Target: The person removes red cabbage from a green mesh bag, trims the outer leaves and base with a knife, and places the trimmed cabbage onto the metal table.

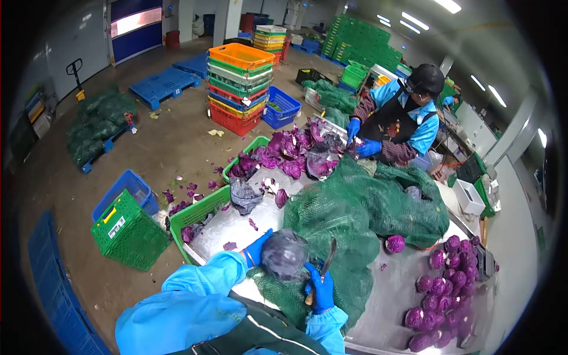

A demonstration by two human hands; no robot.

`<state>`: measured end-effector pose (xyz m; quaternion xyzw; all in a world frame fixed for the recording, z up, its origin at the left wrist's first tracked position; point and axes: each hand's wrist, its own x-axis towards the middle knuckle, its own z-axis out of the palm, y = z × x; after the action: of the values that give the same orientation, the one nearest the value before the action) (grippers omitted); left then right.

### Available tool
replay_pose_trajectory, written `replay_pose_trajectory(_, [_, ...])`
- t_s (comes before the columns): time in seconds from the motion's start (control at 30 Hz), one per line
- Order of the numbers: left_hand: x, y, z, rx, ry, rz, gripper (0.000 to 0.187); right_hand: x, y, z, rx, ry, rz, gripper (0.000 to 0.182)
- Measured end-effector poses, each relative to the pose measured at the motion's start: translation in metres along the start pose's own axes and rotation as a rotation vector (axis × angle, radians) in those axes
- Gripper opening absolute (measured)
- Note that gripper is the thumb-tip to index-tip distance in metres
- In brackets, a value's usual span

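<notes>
A dull grey-purple red cabbage (pixel 284 255) is in front of my body, over the metal table's near edge. My left hand (pixel 258 248), in a blue glove, grips it from the left side. My right hand (pixel 321 290), also gloved in blue, is closed around a knife (pixel 329 257) whose blade points up, just right of the cabbage. Beneath and beyond lie green mesh sacks (pixel 331 207). Trimmed purple cabbages (pixel 444 287) are piled on the table's right side, with a single cabbage (pixel 394 244) apart from them.
Loose purple leaves (pixel 290 154) cover the table's far left part. Green crates (pixel 201 213) stand along its left edge. A co-worker (pixel 408 118) in blue gloves handles cabbage across the table. Stacked crates (pixel 239 89) and a blue pallet (pixel 164 86) stand on the floor behind.
</notes>
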<state>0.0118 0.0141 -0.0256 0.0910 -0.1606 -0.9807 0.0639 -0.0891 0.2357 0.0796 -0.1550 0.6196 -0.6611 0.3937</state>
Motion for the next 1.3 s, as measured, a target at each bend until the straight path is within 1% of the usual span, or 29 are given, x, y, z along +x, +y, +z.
replay_pose_trajectory(0.03, [-0.013,-0.005,0.009,-0.076,-0.044,-0.01,0.051,-0.008,-0.008,0.005,0.0,0.014,0.006,0.054])
replay_pose_trajectory(0.1, [-0.035,-0.013,0.028,-0.18,-0.119,-0.029,0.052,-0.015,-0.021,0.016,0.064,-0.073,-0.015,0.07])
replay_pose_trajectory(0.17, [-0.05,-0.017,0.04,-0.219,-0.162,-0.049,0.053,-0.02,-0.026,0.033,0.134,-0.042,-0.052,0.068])
replay_pose_trajectory(0.23, [-0.056,-0.017,0.036,-0.226,-0.169,-0.076,0.053,-0.02,-0.027,0.04,0.043,0.04,-0.194,0.067])
replay_pose_trajectory(0.3, [-0.053,-0.018,0.005,0.035,0.178,-0.259,0.058,-0.027,-0.035,0.046,0.024,0.067,-0.211,0.064])
replay_pose_trajectory(0.33, [-0.046,-0.023,-0.031,-0.241,-0.301,-0.313,0.053,-0.031,-0.037,0.047,0.001,0.12,-0.25,0.063])
replay_pose_trajectory(0.37, [-0.046,-0.02,-0.032,-0.243,-0.304,-0.323,0.053,-0.033,-0.041,0.046,-0.025,0.174,-0.291,0.062])
replay_pose_trajectory(0.43, [-0.046,-0.016,-0.028,0.714,-0.183,-0.153,0.049,-0.031,-0.042,0.03,-0.008,0.326,-0.373,0.059])
replay_pose_trajectory(0.47, [-0.05,-0.006,0.001,0.157,-0.044,-0.391,0.051,-0.032,-0.043,0.027,-0.031,0.433,-0.438,0.059])
replay_pose_trajectory(0.5, [-0.061,0.004,0.012,0.154,-0.042,-0.393,0.051,-0.031,-0.044,0.025,-0.057,0.536,-0.503,0.059])
replay_pose_trajectory(0.57, [-0.079,0.015,0.02,0.365,-0.292,-0.462,0.049,-0.024,-0.022,-0.009,-0.072,0.685,-0.524,0.062])
replay_pose_trajectory(0.6, [-0.08,0.011,0.011,0.37,-0.283,-0.538,0.049,-0.019,-0.007,-0.016,0.051,0.778,-0.451,0.059])
replay_pose_trajectory(0.63, [-0.084,0.009,0.006,0.356,-0.28,-0.562,0.049,-0.013,0.051,-0.05,-0.173,0.766,-0.344,0.054])
replay_pose_trajectory(0.7, [-0.091,0.0,0.003,1.083,-0.591,-0.142,0.046,0.001,0.165,-0.114,-0.649,0.713,-0.156,0.046])
replay_pose_trajectory(0.73, [-0.085,-0.009,0.001,0.949,-0.522,-0.198,0.043,-0.014,0.12,-0.085,-0.359,0.663,-0.123,0.04])
replay_pose_trajectory(0.77, [-0.08,-0.016,0.007,0.909,-0.528,-0.253,0.043,-0.031,0.063,-0.046,-0.071,0.637,-0.085,0.035])
replay_pose_trajectory(0.8, [-0.074,-0.02,0.013,0.844,-0.317,-0.249,0.043,-0.031,0.069,-0.045,0.114,0.618,0.022,0.034])
replay_pose_trajectory(0.83, [-0.067,-0.025,0.017,0.796,-0.105,-0.249,0.044,-0.032,0.07,-0.041,0.027,0.616,0.074,0.037])
replay_pose_trajectory(0.87, [-0.057,-0.031,0.02,0.828,-0.088,-0.143,0.042,-0.036,0.045,-0.013,0.063,0.602,0.107,0.035])
replay_pose_trajectory(0.9, [-0.043,-0.035,0.026,1.035,-0.021,-0.063,0.044,-0.036,0.053,-0.014,0.064,0.514,0.039,0.037])
replay_pose_trajectory(0.93, [-0.037,-0.031,0.044,1.297,-0.089,0.153,0.052,-0.039,0.033,0.011,0.102,0.549,0.123,0.038])
replay_pose_trajectory(0.97, [-0.031,-0.026,0.067,1.552,-0.168,0.41,0.059,-0.038,0.032,0.016,0.169,0.472,0.103,0.047])
replay_pose_trajectory(1.03, [-0.022,-0.043,0.097,1.582,-0.169,0.36,0.062,-0.038,0.048,0.022,0.29,0.325,0.139,0.054])
replay_pose_trajectory(1.1, [-0.021,-0.052,0.103,1.624,-0.153,0.33,0.065,-0.029,0.065,0.029,0.434,0.324,0.052,0.06])
replay_pose_trajectory(1.13, [-0.025,-0.058,0.1,1.911,-0.112,0.477,0.07,-0.017,0.088,0.013,0.129,0.495,-0.055,0.055])
replay_pose_trajectory(1.17, [-0.03,-0.06,0.102,2.196,-0.066,0.624,0.074,-0.02,0.086,0.0,0.132,0.484,-0.046,0.055])
replay_pose_trajectory(1.2, [-0.037,-0.053,0.1,2.217,-0.113,0.475,0.078,-0.025,0.082,-0.016,0.053,0.603,0.008,0.048])
replay_pose_trajectory(1.23, [-0.043,-0.043,0.094,2.224,-0.096,0.466,0.078,-0.027,0.079,-0.032,-0.029,0.717,0.061,0.042])
replay_pose_trajectory(1.3, [-0.057,-0.019,0.077,2.109,-0.084,0.355,0.074,-0.035,0.077,-0.067,0.152,0.737,0.079,0.031])
